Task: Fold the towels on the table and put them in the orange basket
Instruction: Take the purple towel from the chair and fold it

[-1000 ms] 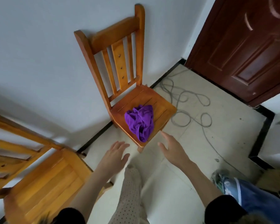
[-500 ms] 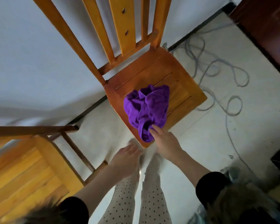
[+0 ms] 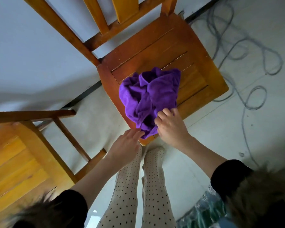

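We are at the very start: the purple towel (image 3: 150, 97) lies unfolded, crumpled at the front-left corner of the chair seat (image 3: 196, 63), with no basket in view. Bunched, it runs roughly back-to-front, its tail overhanging the front edge. Our right hand (image 3: 170, 127) pinches the near folds; our left hand (image 3: 127, 145) touches the tail with straight fingers.

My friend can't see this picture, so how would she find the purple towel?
Look for the wooden chair against the white wall. On the front of its seat lies the purple towel, crumpled in a heap, with the right hand gripping its near edge and the left hand touching it. It is the only purple, soft thing here.
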